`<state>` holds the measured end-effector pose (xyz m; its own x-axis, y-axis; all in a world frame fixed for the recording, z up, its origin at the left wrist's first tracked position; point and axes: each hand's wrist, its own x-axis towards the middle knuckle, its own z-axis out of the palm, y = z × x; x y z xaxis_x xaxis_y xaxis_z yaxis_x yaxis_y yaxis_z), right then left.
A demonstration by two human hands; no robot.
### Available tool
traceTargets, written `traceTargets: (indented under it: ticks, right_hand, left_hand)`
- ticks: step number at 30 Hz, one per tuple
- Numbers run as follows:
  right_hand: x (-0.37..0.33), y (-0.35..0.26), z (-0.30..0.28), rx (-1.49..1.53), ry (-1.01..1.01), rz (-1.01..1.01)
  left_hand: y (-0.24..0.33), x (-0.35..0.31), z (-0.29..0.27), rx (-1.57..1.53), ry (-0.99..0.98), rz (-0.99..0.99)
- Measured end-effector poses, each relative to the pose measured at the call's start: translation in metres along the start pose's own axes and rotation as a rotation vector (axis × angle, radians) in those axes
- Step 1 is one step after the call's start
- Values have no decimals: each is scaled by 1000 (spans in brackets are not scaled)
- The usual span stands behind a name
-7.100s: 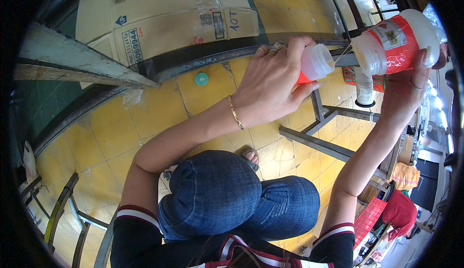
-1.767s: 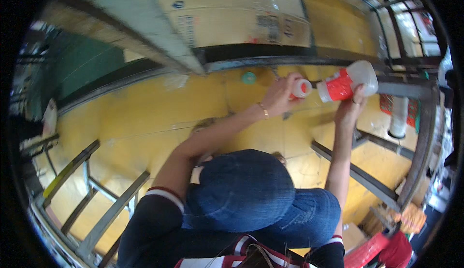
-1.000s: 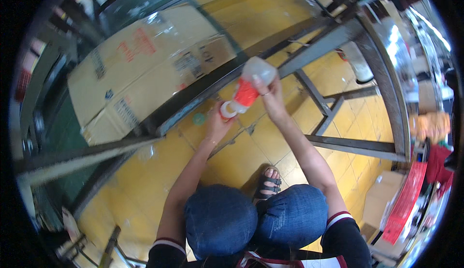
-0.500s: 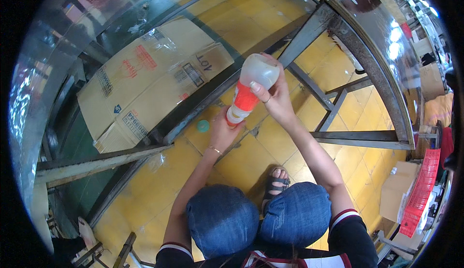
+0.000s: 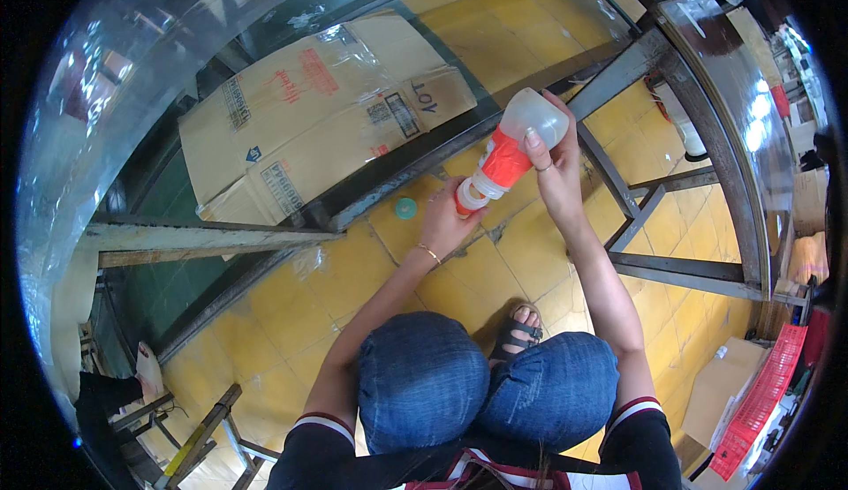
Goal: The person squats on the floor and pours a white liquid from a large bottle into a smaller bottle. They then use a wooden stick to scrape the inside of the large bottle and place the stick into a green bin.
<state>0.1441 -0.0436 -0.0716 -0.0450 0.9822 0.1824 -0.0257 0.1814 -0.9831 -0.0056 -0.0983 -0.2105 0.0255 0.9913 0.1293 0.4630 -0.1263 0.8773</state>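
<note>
In front of me hangs a plastic bottle, held tilted over the floor between my two hands. It has a translucent white body and a red label. Its wide end points up and right; its narrower end, with pale and orange rings, points down and left. My left hand is closed round that lower end, so the bottle's mouth is mostly hidden. Higher up, my right hand grips the translucent part from the right, thumb laid across the near side.
A flattened cardboard box lies beyond a metal frame bar at the left. On the yellow tiled floor sits a small teal disc. Metal table legs stand to the right. A red plastic basket and cardboard are at the far right.
My view has shifted, so the surroundings appear farther right. Both hands still hold the bottle, and more of its pale lower rings shows now.
</note>
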Motion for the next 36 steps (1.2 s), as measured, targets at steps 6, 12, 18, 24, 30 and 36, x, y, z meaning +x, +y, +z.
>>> traceTargets:
  ticks: [6,12,18,24,30,36]
  right_hand:
    - [1,10,-3,17,-22,2]
    - [-10,26,1,-135,-99,-27]
    - [-22,56,4,-208,-130,9]
    - [-18,73,-15,-46,-50,140]
    - [-17,78,-22,-20,25,155]
    - [-10,80,-41,-45,-16,40]
  left_hand:
    - [-6,-3,8,8,20,-29]
    - [-30,-6,24,-84,77,-70]
    - [-56,-14,30,-104,57,-158]
    - [-61,-15,37,-58,73,-122]
    - [-63,-21,33,9,65,-158]
    - [-59,-70,0,70,231,-28]
